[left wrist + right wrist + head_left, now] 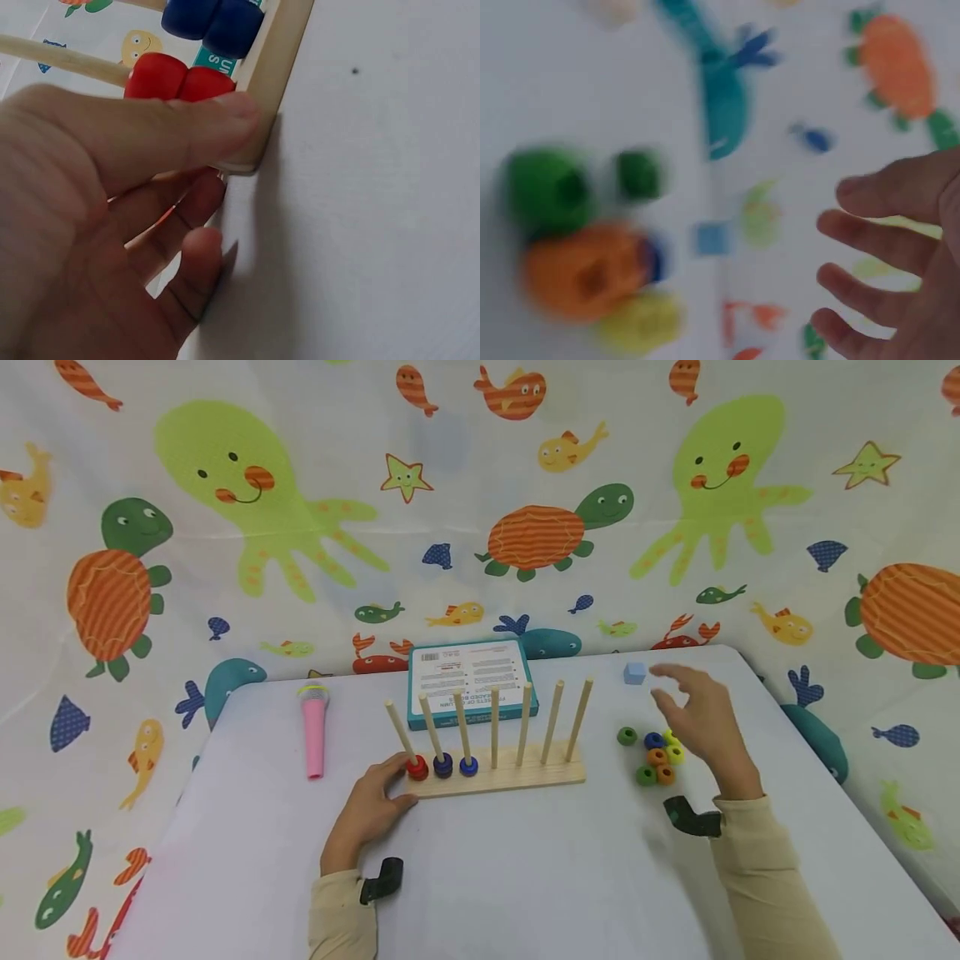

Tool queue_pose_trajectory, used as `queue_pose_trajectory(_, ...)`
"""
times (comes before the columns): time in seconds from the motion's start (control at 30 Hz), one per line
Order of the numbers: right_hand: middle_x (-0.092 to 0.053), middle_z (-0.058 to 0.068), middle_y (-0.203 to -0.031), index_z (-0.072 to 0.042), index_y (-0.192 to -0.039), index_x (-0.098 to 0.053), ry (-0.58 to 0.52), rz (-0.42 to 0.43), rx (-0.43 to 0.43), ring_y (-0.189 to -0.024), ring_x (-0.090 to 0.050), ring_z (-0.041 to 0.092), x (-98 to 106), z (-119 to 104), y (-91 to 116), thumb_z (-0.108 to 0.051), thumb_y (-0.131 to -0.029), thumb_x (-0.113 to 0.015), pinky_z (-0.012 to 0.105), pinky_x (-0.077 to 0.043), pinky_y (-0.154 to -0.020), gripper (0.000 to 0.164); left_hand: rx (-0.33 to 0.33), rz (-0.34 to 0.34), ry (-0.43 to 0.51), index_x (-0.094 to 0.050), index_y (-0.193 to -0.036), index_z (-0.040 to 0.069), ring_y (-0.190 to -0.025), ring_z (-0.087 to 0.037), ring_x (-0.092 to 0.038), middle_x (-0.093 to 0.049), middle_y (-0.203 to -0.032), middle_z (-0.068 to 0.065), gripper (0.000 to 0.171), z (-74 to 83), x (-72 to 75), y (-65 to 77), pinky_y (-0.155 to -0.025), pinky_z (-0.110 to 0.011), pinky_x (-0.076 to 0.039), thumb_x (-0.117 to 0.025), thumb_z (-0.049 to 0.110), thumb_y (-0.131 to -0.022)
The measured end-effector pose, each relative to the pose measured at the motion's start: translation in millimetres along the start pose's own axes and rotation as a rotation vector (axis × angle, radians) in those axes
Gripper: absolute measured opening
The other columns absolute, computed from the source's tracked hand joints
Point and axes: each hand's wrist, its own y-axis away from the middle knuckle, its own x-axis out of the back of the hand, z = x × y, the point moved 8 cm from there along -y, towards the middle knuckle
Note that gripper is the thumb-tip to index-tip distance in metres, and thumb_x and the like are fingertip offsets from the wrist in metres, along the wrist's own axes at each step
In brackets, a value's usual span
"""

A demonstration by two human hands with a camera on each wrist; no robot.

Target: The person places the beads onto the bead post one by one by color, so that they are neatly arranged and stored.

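Note:
A wooden peg stand [502, 781] with a row of upright pegs sits mid-table. Red beads [417, 767] are stacked on its leftmost peg, dark blue beads [443, 766] on the second and a blue bead [468, 767] on the third; the other pegs are bare. My left hand [372, 806] grips the stand's left end, its thumb [202, 129] along the front edge beside the red beads. Over the table's right side, my right hand [701, 718] is raised with parted fingers and nothing between them. Loose green, orange, blue and yellow beads [657, 755] lie just left of it.
Behind the stand lies a teal-edged box [474, 681] with printed text. A pink toy microphone [314, 735] is at the left. Near the back edge, by my right fingertips in the head view, sits a light blue cube [634, 673]. A patterned cloth hangs behind the table.

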Motion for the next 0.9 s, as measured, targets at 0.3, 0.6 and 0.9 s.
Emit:
queue_pose_trajectory(0.3, -0.064, 0.029, -0.127, 0.006, -0.118, -0.071, 0.234, -0.435, -0.093, -0.130, -0.043, 0.055, -49.8, 91.3, 22.4, 0.009, -0.088, -0.066, 0.079, -0.029, -0.103, 0.031, 0.015, -0.005, 0.015, -0.048, -0.151, 0.003, -0.143, -0.040, -0.039, -0.050, -0.153, -0.018, 0.068, 0.0, 1.5, 2.4, -0.118, -0.060, -0.030, -0.075, 0.006, -0.089)
queue_pose_trajectory(0.6, -0.067, 0.026, -0.122, 0.002, -0.112, -0.074, 0.315, -0.455, -0.064, -0.129, -0.046, 0.054, -55.5, 96.8, 24.3, 0.005, -0.087, -0.072, 0.081, -0.032, -0.097, 0.026, 0.022, -0.009, 0.017, -0.048, -0.151, 0.004, -0.144, -0.040, -0.039, -0.050, -0.153, -0.017, 0.068, 0.4, 1.0, 1.3, -0.118, -0.060, -0.029, -0.075, 0.005, -0.089)
queue_pose_trajectory(0.9, -0.069, 0.027, -0.120, 0.005, -0.114, -0.073, 0.321, -0.486, -0.062, -0.118, -0.057, 0.053, -61.2, 104.1, 23.9, 0.013, -0.084, -0.065, 0.075, -0.039, -0.097, 0.032, 0.014, -0.003, 0.014, -0.049, -0.151, 0.004, -0.143, -0.040, -0.040, -0.051, -0.152, -0.017, 0.068, -0.4, 3.3, 2.4, -0.118, -0.060, -0.030, -0.076, 0.004, -0.088)
